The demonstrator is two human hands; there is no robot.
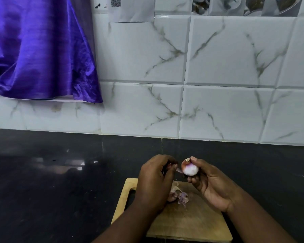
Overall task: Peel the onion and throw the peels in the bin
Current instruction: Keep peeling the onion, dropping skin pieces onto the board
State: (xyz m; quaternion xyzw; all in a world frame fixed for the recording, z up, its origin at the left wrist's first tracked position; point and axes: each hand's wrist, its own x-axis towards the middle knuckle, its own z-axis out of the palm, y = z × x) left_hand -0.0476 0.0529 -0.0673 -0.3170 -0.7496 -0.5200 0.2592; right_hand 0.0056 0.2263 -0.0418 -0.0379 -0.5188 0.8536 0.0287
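Both forearms are bare, no sleeves reaching into view. The left hand (154,179) and right hand (212,185) wear no gloves.

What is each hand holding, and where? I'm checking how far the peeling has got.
Right hand holds the onion by its right side and top. Left hand pinches a strip of peel at its left.

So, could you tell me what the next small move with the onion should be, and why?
Probably pull the left hand away to tear off the strip of skin it pinches, since that strip clings to the onion in the right hand; then drop it with the peels on the cutting board.
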